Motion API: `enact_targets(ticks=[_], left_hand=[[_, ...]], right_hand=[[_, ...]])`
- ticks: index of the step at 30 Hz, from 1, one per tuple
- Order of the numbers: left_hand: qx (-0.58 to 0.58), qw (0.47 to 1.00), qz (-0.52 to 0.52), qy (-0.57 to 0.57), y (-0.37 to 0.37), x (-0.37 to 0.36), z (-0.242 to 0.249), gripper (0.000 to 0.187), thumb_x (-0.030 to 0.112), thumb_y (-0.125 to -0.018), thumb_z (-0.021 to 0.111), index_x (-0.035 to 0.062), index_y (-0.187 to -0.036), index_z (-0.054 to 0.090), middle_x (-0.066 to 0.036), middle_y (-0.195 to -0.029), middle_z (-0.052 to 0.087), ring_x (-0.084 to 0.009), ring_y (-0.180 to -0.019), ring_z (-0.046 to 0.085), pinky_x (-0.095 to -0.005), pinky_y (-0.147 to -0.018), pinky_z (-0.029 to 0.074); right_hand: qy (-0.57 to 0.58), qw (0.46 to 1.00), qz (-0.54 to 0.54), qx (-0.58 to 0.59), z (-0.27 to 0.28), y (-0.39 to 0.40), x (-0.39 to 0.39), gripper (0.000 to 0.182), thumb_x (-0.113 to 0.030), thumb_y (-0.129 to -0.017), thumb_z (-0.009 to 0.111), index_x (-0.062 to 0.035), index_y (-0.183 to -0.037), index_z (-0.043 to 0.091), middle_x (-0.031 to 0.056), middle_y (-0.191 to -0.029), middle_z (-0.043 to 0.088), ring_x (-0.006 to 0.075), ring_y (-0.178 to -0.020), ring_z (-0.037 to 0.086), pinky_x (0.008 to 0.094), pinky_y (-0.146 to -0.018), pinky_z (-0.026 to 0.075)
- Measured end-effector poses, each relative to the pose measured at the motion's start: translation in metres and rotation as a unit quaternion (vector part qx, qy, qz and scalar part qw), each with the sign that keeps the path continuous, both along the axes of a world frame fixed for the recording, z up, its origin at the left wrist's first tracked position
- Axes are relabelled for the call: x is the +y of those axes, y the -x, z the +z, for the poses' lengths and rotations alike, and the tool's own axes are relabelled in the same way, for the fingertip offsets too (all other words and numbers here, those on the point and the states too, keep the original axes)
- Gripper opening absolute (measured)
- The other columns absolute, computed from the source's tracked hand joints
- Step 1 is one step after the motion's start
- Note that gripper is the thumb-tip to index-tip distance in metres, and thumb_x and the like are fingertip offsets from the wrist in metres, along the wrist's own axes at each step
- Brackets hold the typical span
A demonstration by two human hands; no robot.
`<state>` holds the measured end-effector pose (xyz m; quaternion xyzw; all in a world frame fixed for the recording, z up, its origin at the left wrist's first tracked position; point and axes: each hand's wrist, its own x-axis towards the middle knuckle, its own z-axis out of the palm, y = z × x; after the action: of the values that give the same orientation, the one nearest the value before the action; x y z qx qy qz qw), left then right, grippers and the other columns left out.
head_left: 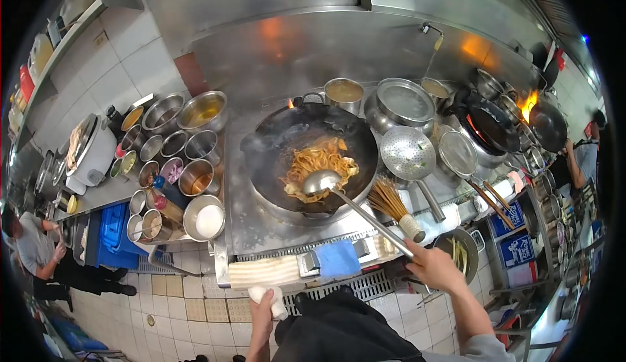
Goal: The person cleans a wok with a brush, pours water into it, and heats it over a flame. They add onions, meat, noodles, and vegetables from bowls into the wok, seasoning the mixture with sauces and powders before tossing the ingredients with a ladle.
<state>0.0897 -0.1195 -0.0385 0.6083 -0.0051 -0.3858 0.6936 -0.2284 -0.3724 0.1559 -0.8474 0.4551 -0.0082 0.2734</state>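
Note:
Browned noodles (319,166) lie in a large black wok (270,182) over the burner, with some steam around them. My right hand (433,265) is closed around the handle of a long steel ladle (321,181), whose bowl rests upon the noodles. In front of the stove, low and to the left, my left hand (262,310) grips a folded white cloth (268,297), apart from the wok. A bamboo wok brush (391,200) and a perforated skimmer (407,153) lie right of the wok. A blue cloth (337,257) lies on the stove's front edge.
Left of the stove stand several steel pots of ingredients, including a bowl of white powder (209,220), and a rice cooker (91,150). At right, flames (529,104) rise near another wok (548,129) and a co-worker's arm (575,163). Another person (39,244) stands far left.

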Motion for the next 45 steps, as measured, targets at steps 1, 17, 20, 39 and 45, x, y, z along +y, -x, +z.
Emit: enact_targets(ticks=[1, 17, 20, 39, 45], left_hand=[[-0.014, 1.0, -0.01, -0.001, -0.003, -0.002, -0.006, 0.041, 0.014, -0.087, 0.07, -0.0002, -0.121, 0.051, -0.009, -0.105, 0.062, -0.0161, -0.089, 0.063, -0.0299, -0.075, 0.053], [-0.047, 0.998, -0.047, -0.006, 0.003, -0.01, 0.002, 0.041, 0.011, -0.086, 0.071, -0.0003, -0.12, 0.051, -0.009, -0.103, 0.063, -0.0165, -0.086, 0.063, -0.0311, -0.074, 0.053], [-0.056, 0.998, -0.023, -0.014, 0.001, -0.001, 0.0, 0.042, 0.011, -0.086, 0.07, -0.0001, -0.122, 0.051, -0.009, -0.104, 0.062, -0.0167, -0.088, 0.062, -0.0307, -0.075, 0.052], [-0.08, 0.996, -0.032, -0.009, 0.005, -0.002, 0.011, 0.04, 0.007, -0.084, 0.071, -0.0003, -0.118, 0.051, -0.01, -0.102, 0.062, -0.0161, -0.088, 0.062, -0.03, -0.076, 0.052], [-0.166, 0.985, -0.033, -0.02, 0.006, -0.003, 0.023, 0.047, 0.006, -0.08, 0.075, -0.0002, -0.119, 0.049, -0.009, -0.104, 0.061, -0.0165, -0.092, 0.06, -0.0308, -0.08, 0.051]], right_hand=[[-0.01, 0.999, -0.004, -0.052, -0.02, -0.005, -0.004, 0.057, -0.018, -0.085, 0.065, -0.0135, -0.14, 0.051, 0.0231, -0.081, 0.067, 0.0415, -0.08, 0.067, 0.0487, -0.074, 0.053], [-0.1, 0.984, 0.019, -0.149, -0.021, -0.02, 0.016, 0.059, -0.013, -0.09, 0.066, -0.0001, -0.143, 0.043, 0.0137, -0.071, 0.064, 0.0218, -0.058, 0.06, 0.0342, -0.059, 0.047], [-0.273, 0.95, -0.05, -0.142, 0.024, -0.015, 0.027, 0.058, -0.015, -0.092, 0.065, -0.0024, -0.144, 0.044, 0.0063, -0.067, 0.056, 0.0137, -0.052, 0.051, 0.031, -0.052, 0.044], [0.172, 0.981, 0.02, 0.088, 0.015, 0.024, -0.018, 0.049, -0.017, -0.08, 0.068, -0.0101, -0.128, 0.06, 0.0152, -0.069, 0.065, 0.0357, -0.064, 0.064, 0.0472, -0.06, 0.049], [0.222, 0.965, 0.016, 0.138, 0.067, 0.048, -0.002, 0.045, -0.018, -0.082, 0.066, -0.0122, -0.126, 0.062, 0.0149, -0.063, 0.062, 0.0318, -0.061, 0.064, 0.044, -0.058, 0.05]])
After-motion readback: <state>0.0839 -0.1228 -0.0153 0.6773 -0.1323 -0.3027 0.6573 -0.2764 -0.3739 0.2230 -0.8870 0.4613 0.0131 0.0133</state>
